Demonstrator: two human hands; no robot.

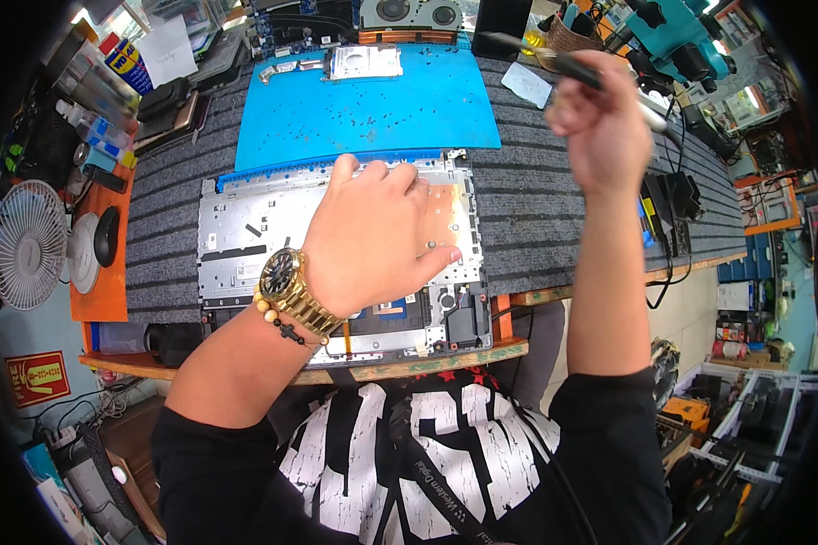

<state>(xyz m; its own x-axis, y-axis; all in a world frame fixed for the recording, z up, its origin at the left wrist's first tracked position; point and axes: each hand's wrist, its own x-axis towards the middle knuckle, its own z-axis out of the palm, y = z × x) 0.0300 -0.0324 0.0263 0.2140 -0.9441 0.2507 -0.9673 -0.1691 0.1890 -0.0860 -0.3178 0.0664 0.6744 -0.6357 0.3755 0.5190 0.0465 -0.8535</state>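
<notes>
My left hand lies over the metal inside of an opened laptop chassis. Its fingers bend down at the chassis's far edge, fingertips hidden, and the thumb points right across the plate. A blue strip runs along that edge. Raised to the right, clear of the chassis, my right hand is closed around a black-handled tool. The tool's thin pale end points left and is blurred, so its exact kind is unclear.
Beyond the chassis, a blue mat carries a silver drive and scattered small dark bits. A heatsink with fans sits at the back. A white fan stands left; a teal microscope stands back right. Cables hang at the right edge.
</notes>
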